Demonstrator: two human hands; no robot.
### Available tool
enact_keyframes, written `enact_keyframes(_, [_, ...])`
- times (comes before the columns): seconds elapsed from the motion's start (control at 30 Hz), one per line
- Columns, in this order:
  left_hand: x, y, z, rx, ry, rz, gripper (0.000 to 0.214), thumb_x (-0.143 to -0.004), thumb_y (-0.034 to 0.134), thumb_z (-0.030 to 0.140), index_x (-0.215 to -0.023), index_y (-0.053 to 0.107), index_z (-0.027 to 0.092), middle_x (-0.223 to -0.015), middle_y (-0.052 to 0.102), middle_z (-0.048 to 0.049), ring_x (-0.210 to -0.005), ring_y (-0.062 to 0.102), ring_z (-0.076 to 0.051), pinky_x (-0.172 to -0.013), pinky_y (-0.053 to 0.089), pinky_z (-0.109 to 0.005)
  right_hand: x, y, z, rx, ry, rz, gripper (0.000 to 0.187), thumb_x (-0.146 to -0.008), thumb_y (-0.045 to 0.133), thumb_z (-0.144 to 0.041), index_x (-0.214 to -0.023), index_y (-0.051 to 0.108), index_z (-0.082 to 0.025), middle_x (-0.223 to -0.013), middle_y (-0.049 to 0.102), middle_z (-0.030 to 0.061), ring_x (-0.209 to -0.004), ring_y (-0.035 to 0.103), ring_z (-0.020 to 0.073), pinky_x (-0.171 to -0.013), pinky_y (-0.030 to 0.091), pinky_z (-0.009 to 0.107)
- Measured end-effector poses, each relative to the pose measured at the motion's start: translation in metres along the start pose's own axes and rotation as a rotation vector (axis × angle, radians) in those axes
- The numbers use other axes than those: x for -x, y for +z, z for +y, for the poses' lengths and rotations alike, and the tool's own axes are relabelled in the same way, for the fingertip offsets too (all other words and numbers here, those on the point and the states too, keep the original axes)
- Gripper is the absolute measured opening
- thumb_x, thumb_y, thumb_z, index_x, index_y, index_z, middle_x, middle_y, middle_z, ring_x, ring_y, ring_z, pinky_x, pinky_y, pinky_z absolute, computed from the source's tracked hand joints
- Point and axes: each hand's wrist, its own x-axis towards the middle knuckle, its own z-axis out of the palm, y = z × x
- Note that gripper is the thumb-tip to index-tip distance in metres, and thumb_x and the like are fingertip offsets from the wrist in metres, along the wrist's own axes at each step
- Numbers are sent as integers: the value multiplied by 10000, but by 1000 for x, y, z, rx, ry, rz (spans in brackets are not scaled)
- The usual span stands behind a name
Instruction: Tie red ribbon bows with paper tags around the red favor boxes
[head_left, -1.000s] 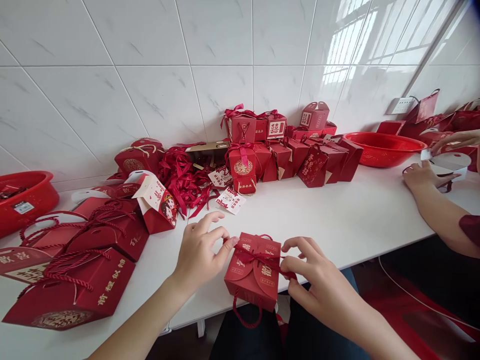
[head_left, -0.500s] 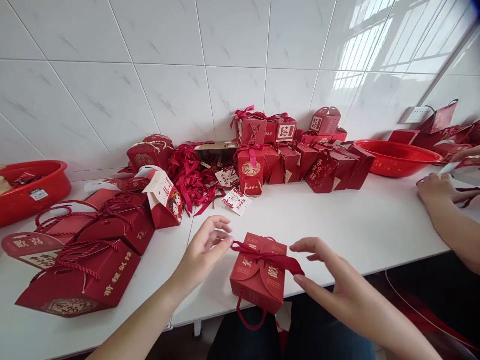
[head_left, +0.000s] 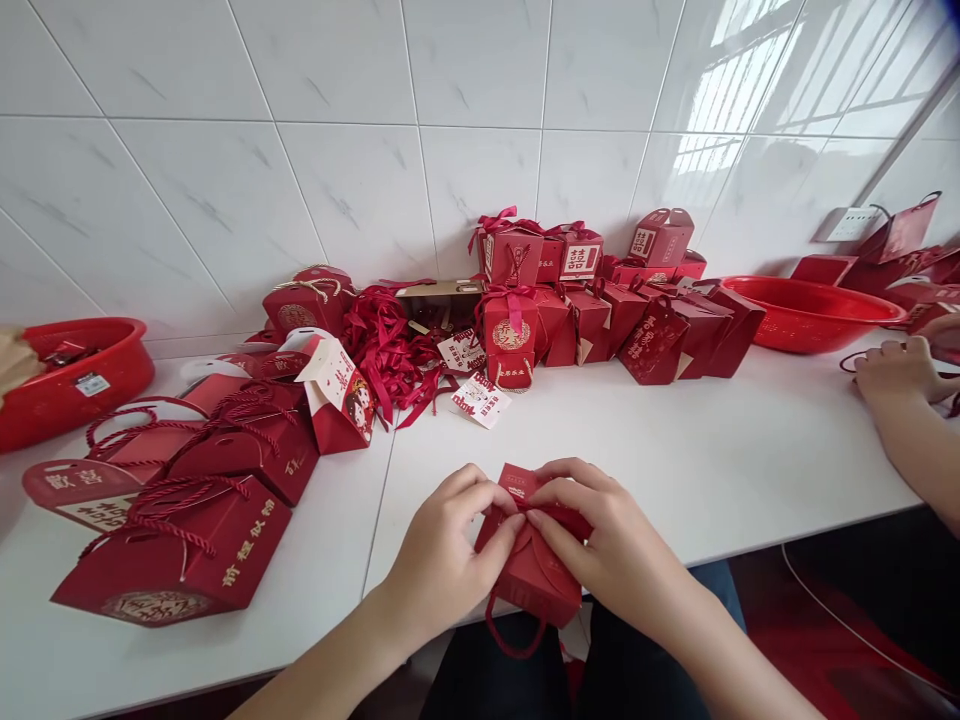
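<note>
A small red gift box (head_left: 541, 585) with gold lettering sits at the table's front edge, its rope handle (head_left: 516, 640) hanging down over the side. Across its top runs a dark red ribbon (head_left: 574, 522), mostly covered by my fingers. My left hand (head_left: 469, 545) pinches the ribbon between thumb and fingertips near the middle of the lid. Close against it, my right hand (head_left: 592, 530) also pinches the ribbon, thumb and fingers pressed together. The fingertips of both hands nearly meet, and the exact spot they grip is hidden.
Rope-handled red boxes (head_left: 180, 550) crowd the left. Behind lie a heap of ribbons (head_left: 382, 345), printed tags (head_left: 481, 401) and rows of red boxes (head_left: 592, 325). Red basins stand left (head_left: 112, 385) and right (head_left: 810, 310). Another person's hand (head_left: 900, 375) works at far right.
Both hands have come in from either side of the box and closed on the ribbon over the lid. The view has shifted slightly.
</note>
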Motion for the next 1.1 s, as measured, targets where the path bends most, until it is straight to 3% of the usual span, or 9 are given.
enact_keyframes(0.23, [4,5,5,-71,21,-10,140,-933,393,199,-824,481,205,-860,525,-25,-735,517,-150,-671,444,-286,5,5,2,111,-71,77,172,-884,555,-166,-905,708,-241,-1051,638,60,-960,593,214,-869,491,407])
enact_keyframes(0.43, [6,5,6,-89,51,-14,156,-955,316,178,-874,444,216,-994,533,-50,-872,538,-167,-760,455,-298,5,7,5,118,-99,99,163,-884,560,-169,-903,705,-239,-1039,639,60,-936,592,210,-847,491,402])
enact_keyframes(0.7, [13,-7,2,-5,-64,-63,148,-983,322,296,-917,439,233,-1094,564,-39,-873,581,-151,-778,468,-292,5,7,7,96,-101,96,153,-894,551,-175,-902,693,-230,-1051,634,66,-950,582,214,-860,485,418])
enact_keyframes(0.8, [18,-10,0,51,-119,-85,169,-980,347,351,-926,458,237,-1228,532,-57,-973,582,-174,-801,482,-301,5,8,7,90,-102,90,156,-895,547,-176,-897,692,-232,-1054,635,70,-964,585,221,-869,488,423])
enact_keyframes(0.9, [26,-7,-4,146,-153,-53,153,-966,401,378,-1023,479,259,-1339,471,-57,-1135,529,-197,-889,482,-312,11,9,7,52,-85,130,181,-912,523,-212,-998,676,-253,-1196,578,87,-1074,564,243,-920,480,447])
enact_keyframes(0.97, [35,-1,-9,232,-207,-43,237,-951,443,396,-1165,439,294,-1361,458,-58,-1193,501,-202,-937,482,-323,21,11,11,-14,-64,197,297,-908,544,-281,-1203,582,-274,-1356,460,109,-1220,489,267,-986,454,468])
enact_keyframes(1.03, [44,5,-15,319,-280,-53,379,-935,477,418,-1280,353,324,-1378,451,-67,-1233,483,-213,-954,492,-337,36,14,17,-109,-55,230,622,-853,628,-387,-1407,366,-280,-1478,303,130,-1364,337,297,-1064,388,500])
enact_keyframes(1.1, [51,11,-21,384,-332,-71,456,-926,491,432,-1325,296,328,-1394,445,-82,-1249,482,-228,-960,501,-353,52,19,26,-190,-34,183,999,-736,738,-475,-1499,126,-270,-1548,145,146,-1439,158,332,-1117,291,547])
